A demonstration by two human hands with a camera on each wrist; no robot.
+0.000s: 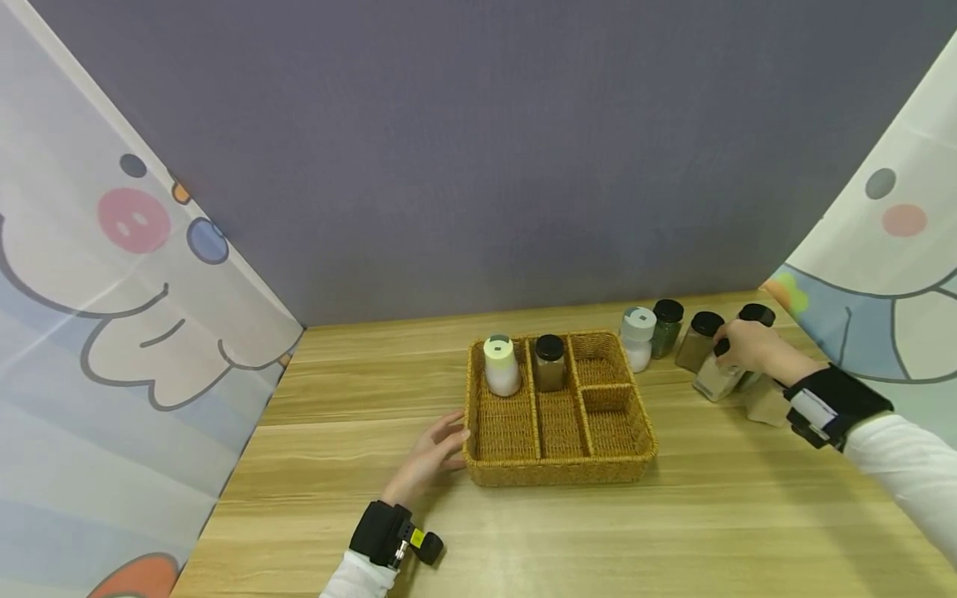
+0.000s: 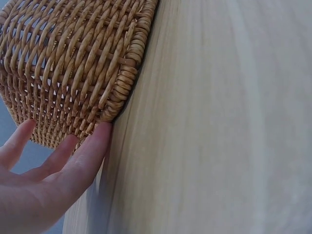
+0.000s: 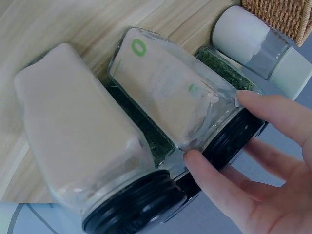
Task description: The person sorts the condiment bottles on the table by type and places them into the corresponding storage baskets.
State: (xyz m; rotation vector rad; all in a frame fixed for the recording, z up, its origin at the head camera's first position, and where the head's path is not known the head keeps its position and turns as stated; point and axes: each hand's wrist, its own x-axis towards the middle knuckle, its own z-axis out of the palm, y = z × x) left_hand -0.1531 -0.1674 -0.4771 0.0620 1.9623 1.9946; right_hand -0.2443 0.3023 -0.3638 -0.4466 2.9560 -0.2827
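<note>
- Right wrist view: the right hand (image 3: 273, 190) pinches a printed jar (image 3: 156, 83) around its black lid and glass shoulder, fingertips on either side; this high hold likely suits the crowding, with little room for fingers lower down
- That jar looks tilted; whether its base is off the table (image 1: 351, 365) I cannot tell
- The left hand (image 1: 426, 453) has its fingers spread and nearly straight, tips against the left wall of the basket (image 1: 561, 475), probably to steady it
- Close about the right hand are a pale-filled jar (image 3: 78, 122) and a black-lidded jar (image 1: 757, 314); next come a brown jar (image 1: 695, 347), a green herb jar (image 1: 664, 336) and a white-capped bottle (image 1: 638, 340), just beside the basket, seemingly grouped within easy reach
- Inside the basket, a white bottle (image 1: 503, 375) stands toward the back of the left compartment and a black-topped jar (image 1: 550, 375) toward the back of the middle one, a woven divider keeping them apart
- Beyond the table rises a grey panel (image 1: 523, 149)
</note>
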